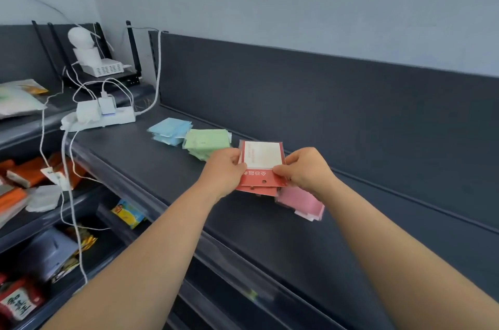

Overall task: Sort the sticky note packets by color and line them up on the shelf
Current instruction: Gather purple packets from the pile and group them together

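Dark grey metal shelf point(162, 157) carries a row sorted by colour: a pile of pale blue sticky note packets point(170, 130) farthest left, a pile of light green packets point(208, 143) just beside it, and a pile of pink packets point(299, 201) nearest. Between green and pink, the left hand point(224, 170) and right hand point(305, 170) pinch a small stack of red-carded clear packets point(260, 165) by opposite edges. The hands are probably squaring it for that gap.
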Action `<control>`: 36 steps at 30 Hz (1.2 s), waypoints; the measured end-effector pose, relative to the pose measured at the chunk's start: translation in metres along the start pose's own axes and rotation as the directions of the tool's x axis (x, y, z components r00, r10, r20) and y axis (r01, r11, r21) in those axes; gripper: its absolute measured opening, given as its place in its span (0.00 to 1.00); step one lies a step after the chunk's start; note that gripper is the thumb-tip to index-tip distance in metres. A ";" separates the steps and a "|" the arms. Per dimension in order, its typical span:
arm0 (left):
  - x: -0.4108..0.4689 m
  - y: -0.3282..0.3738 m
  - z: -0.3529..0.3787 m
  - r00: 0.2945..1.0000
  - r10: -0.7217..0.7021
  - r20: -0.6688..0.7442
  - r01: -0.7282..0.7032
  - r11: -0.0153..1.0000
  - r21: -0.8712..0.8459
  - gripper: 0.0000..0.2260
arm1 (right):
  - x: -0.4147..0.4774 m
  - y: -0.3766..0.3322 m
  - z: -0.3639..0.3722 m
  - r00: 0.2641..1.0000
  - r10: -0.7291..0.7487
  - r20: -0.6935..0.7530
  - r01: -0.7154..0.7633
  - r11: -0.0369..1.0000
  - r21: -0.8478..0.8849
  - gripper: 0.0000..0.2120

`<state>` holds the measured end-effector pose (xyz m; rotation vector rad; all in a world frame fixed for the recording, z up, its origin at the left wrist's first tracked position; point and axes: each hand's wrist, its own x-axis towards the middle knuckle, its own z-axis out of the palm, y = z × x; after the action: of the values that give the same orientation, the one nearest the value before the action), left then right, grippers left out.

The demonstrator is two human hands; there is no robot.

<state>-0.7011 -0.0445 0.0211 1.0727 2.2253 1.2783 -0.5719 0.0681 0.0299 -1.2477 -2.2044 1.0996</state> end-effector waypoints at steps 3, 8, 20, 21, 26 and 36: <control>0.020 -0.011 -0.002 0.996 0.055 0.075 -0.063 0.992 0.114 0.09 | 0.013 -0.004 0.010 0.998 0.068 -0.010 -0.069 0.997 -0.041 0.11; 0.047 -0.023 -0.004 0.979 0.106 0.176 -0.146 0.962 0.230 0.10 | 0.023 -0.013 0.024 0.984 0.172 -0.048 -0.177 0.976 -0.130 0.08; 0.053 -0.028 -0.016 0.914 0.312 0.258 -0.384 0.871 0.306 0.04 | 0.003 -0.021 0.036 0.969 0.043 -0.245 -0.131 0.925 -0.356 0.10; 0.051 -0.026 -0.018 0.907 0.340 0.246 -0.408 0.856 0.319 0.04 | -0.002 -0.020 0.035 0.962 0.004 -0.273 -0.108 0.923 -0.368 0.10; 0.043 -0.009 -0.018 0.834 0.491 0.252 -0.552 0.742 0.379 0.17 | -0.026 -0.015 0.027 0.924 -0.073 -0.374 -0.108 0.891 -0.441 0.14; -0.009 0.033 0.036 0.677 0.628 0.384 -0.734 0.615 0.289 0.16 | -0.101 0.031 -0.018 0.856 -0.009 -0.518 -0.295 0.812 -0.503 0.17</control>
<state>-0.6589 -0.0204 0.0292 2.3002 1.9796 0.7991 -0.4893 0.0000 0.0218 -1.7336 -2.0855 0.0738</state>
